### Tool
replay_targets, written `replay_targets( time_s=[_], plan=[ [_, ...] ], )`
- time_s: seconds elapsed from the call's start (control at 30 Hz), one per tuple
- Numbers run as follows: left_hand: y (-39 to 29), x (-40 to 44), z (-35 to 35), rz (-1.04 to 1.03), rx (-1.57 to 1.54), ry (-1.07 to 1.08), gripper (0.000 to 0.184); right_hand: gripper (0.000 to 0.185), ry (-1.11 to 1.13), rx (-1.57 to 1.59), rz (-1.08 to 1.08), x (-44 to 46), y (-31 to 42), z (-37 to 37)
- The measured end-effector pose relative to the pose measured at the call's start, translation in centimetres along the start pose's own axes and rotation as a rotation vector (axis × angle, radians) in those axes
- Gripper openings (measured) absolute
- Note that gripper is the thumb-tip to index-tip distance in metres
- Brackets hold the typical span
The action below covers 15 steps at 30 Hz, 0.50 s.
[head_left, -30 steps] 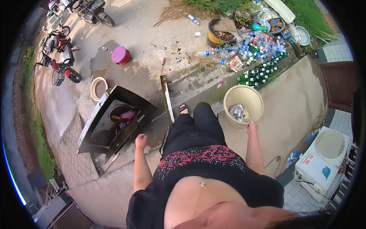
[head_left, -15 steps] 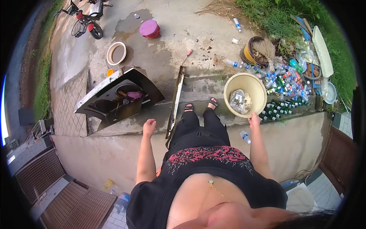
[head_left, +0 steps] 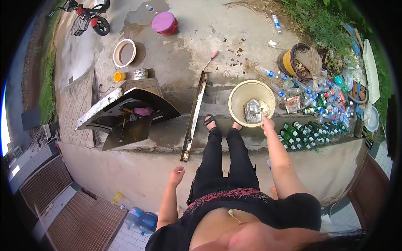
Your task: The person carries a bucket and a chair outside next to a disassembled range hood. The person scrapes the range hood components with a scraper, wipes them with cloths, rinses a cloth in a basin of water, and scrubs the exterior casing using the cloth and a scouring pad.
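My right hand (head_left: 268,124) grips the near rim of a cream plastic bucket (head_left: 235,98). Inside the bucket lies a crumpled clear plastic bag (head_left: 253,111), with pale residue beside it. My left hand (head_left: 177,175) hangs at my side, its fingers curled together and nothing visible in them. Just beyond that hand, a long, narrow, dirty metal trough (head_left: 194,117) lies across the step. Left of the trough, a dark range hood (head_left: 167,104) stands tilted, with a pink cloth (head_left: 143,111) on it.
Green glass bottles (head_left: 307,133) stand in rows at right, near a heap of plastic bottles (head_left: 326,98). A screwdriver (head_left: 211,59), a basin of water (head_left: 124,53) and a purple-topped stool (head_left: 164,23) are farther out. An electric bike (head_left: 90,19) stands at far left.
The bucket has moved left with my right hand still on its rim. My left hand has dropped nearer my body. My feet and view have shifted.
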<state>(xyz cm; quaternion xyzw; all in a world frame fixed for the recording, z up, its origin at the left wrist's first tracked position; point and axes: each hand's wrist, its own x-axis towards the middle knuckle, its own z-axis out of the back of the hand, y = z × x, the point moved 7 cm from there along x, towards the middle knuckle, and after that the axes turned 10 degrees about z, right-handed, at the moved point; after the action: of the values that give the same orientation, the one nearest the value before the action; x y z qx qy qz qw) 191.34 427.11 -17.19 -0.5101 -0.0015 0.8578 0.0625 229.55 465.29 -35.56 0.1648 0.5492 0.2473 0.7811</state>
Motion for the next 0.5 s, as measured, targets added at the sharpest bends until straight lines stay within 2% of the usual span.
replay_targets(
  time_s=[0.13, 0.23, 0.47, 0.5],
  plan=[
    [6.2, 3.1, -3.1, 0.203, -0.17, 0.052, 0.027, 0.02, 0.05, -0.031, -0.054, 6.5, -2.7, -8.1],
    [9.3, 4.0, -5.2, 0.296, -0.244, 0.108, 0.026, 0.02, 0.119, -0.037, 0.018, 11.4, -3.9, -13.5],
    [8.5, 5.6, -9.3, 0.567, -0.364, 0.272, 0.028, 0.019, 0.151, 0.081, 0.089, 20.0, -5.0, -23.2],
    [8.5, 6.3, -9.7, 0.557, -0.351, 0.3, 0.027, 0.018, 0.156, 0.096, 0.085, 21.3, -5.6, -24.1]
  ],
)
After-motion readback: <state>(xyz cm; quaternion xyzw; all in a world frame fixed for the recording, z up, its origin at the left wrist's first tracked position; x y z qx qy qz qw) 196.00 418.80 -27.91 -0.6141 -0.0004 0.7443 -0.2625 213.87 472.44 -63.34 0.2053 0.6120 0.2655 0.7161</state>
